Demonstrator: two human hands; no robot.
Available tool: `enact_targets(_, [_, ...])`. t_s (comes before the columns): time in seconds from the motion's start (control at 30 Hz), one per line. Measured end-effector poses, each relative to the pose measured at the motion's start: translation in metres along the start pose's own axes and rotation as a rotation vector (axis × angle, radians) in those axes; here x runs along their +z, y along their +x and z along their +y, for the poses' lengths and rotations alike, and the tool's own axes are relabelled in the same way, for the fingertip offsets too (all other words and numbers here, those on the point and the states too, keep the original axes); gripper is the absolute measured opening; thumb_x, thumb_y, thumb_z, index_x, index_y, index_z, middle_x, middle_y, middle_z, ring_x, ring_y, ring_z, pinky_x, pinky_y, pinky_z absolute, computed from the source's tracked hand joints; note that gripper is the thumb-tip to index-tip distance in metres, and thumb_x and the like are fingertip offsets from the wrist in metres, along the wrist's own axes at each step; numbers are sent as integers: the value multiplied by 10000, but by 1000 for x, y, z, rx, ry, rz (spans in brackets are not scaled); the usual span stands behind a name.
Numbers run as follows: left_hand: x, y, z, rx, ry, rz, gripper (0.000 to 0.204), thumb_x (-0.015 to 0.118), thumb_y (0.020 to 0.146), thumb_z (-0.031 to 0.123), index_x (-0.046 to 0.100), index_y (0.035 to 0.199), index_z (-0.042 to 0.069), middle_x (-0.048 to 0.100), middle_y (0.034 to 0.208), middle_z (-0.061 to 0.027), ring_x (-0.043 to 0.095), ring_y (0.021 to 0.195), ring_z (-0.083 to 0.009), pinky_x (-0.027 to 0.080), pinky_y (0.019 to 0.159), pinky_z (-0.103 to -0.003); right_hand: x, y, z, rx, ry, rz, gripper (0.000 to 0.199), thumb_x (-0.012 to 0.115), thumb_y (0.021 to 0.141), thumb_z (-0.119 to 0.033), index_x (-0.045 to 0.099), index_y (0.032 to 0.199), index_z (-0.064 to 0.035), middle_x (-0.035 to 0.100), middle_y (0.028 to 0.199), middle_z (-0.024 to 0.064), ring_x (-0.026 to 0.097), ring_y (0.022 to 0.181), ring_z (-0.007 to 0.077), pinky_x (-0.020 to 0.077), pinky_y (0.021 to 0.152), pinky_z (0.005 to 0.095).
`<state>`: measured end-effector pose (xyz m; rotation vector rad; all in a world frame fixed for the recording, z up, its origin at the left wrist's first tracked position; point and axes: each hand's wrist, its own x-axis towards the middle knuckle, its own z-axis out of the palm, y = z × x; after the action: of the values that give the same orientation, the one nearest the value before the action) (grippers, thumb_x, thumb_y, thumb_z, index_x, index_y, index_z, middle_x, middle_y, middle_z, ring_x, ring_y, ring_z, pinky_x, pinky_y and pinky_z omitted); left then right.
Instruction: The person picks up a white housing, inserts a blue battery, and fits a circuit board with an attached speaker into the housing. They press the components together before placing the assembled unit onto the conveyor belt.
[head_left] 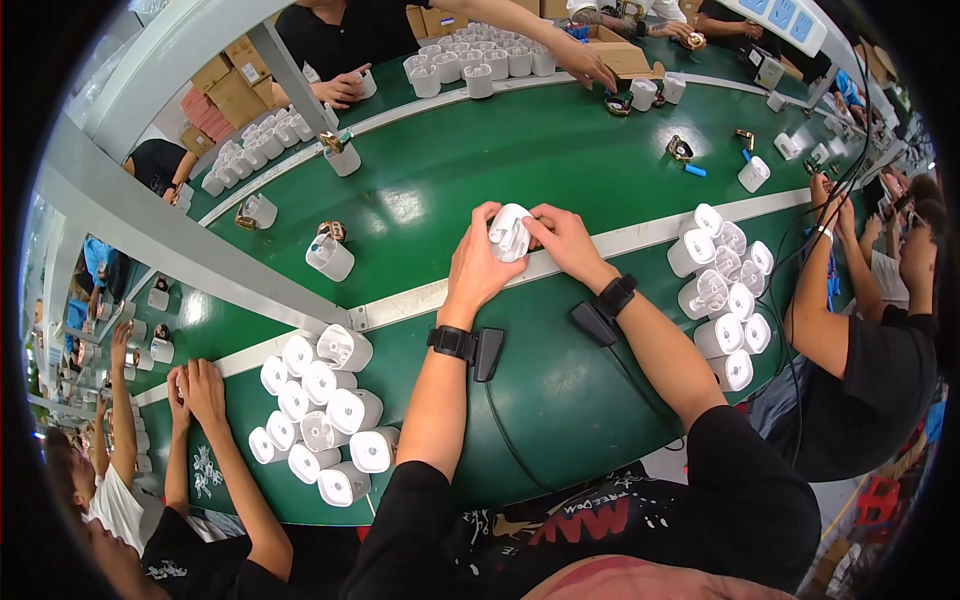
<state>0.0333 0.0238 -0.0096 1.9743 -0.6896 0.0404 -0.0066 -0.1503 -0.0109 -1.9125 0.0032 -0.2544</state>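
Observation:
Between my two hands is a white plastic housing [511, 232], its open end with inner ribs facing up toward me. My left hand [482, 268] wraps round its left and lower side. My right hand [566, 243] grips its right edge with fingers and thumb. Both hands are above the pale metal rail along the near side of the green conveyor belt. A cluster of white housings [352, 410] stands on the bench left of my left forearm. Another cluster of similar housings [703, 293] is to the right of my right hand.
On the belt [420, 215] lie a housing with a gold-coloured part [330, 257] and another white housing [754, 174]. A slanted metal post [200, 215] rises at left. Black cables [510, 430] run from my wristbands. Co-workers sit on both sides and opposite, near further rows of housings [480, 55].

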Motion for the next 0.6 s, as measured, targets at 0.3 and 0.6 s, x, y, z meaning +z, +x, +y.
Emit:
enact_targets(0.3, [-3, 0, 3, -45, -30, -40, 682, 784, 679, 186, 452, 1268, 101, 627, 1213, -160, 638, 1084, -333, 510, 912, -401, 0, 0, 4, -7, -51, 29, 342, 587, 966, -277, 676, 1015, 49, 694, 744, 106, 668, 686, 164, 504, 652, 295])
enact_targets(0.6, [2, 0, 0, 30, -34, 22, 676, 786, 675, 220, 471, 1262, 103, 640, 1198, -146, 629, 1077, -367, 517, 891, -424, -1, -1, 2, -10, -76, 37, 347, 577, 964, -279, 685, 1009, 48, 697, 738, 108, 673, 679, 183, 508, 651, 307])
